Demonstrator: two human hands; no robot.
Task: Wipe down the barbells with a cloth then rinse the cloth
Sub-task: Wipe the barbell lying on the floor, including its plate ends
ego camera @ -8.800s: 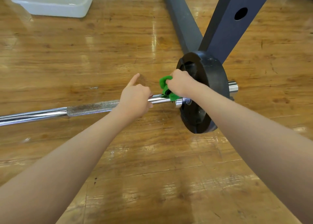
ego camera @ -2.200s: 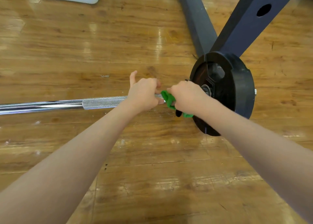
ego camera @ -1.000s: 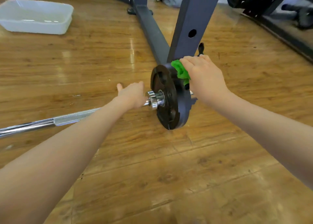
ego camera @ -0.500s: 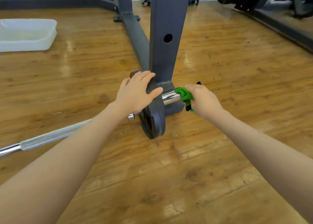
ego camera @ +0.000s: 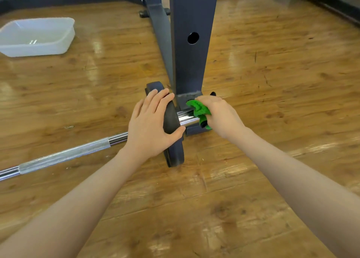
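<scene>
A chrome barbell (ego camera: 64,155) lies on the wooden floor, running from the left edge to a black weight plate (ego camera: 174,152) standing on edge. My left hand (ego camera: 151,125) rests over the plate's top rim, fingers fairly straight and thumb against its right face. Beyond the plate the shiny sleeve end (ego camera: 187,119) sticks out to the right. My right hand (ego camera: 219,115) grips a bunched green cloth (ego camera: 198,108) and holds it round that sleeve end, at the foot of the rack post.
A dark grey rack upright (ego camera: 191,43) with a round hole stands right behind the plate, its base beam (ego camera: 161,33) running away. A translucent white tub (ego camera: 37,36) sits at the far left. Dark equipment lies at the top right.
The right hand went from the bar inside the plate, over the plate's rim, to the outer sleeve with the cloth. The left hand left the bar and now rests on the plate.
</scene>
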